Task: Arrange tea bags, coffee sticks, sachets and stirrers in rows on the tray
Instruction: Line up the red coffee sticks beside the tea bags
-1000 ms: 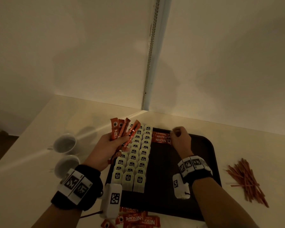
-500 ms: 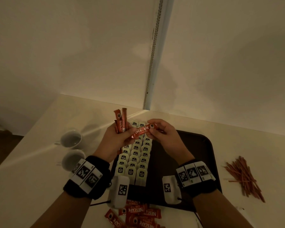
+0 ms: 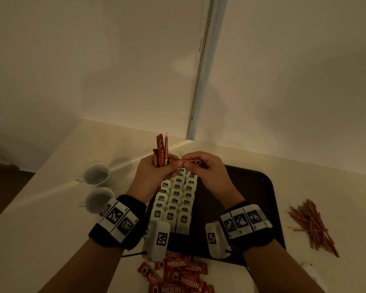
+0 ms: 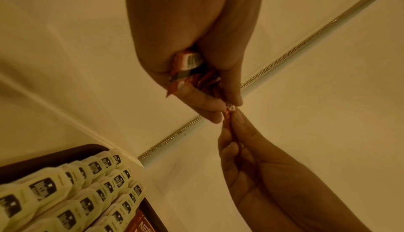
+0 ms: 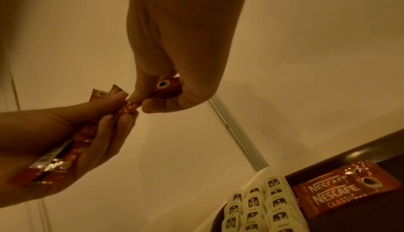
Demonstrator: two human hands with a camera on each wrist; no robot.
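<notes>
Three tea bag rows (image 3: 174, 200) filled left of tray (image 3: 260, 193); few coffee sticks (image 5: 343, 192) laid. Left hand (image 3: 154, 176) clutched bundle; right hand (image 3: 207, 172) pinched one stick (image 3: 188, 161). Stirrers (image 3: 313, 225), loose sticks (image 3: 178, 273) off tray.

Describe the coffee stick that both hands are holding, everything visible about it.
The coffee stick is a slim orange-red foil packet with shiny crinkled ends and a printed coffee-cup picture near its right end. It lies roughly level in the air above the rows of tea bags on the dark tray. The right hand pinches its cup-printed end; the left hand pinches the other end while also gripping a bundle of similar sticks upright. It looks sealed.
</notes>
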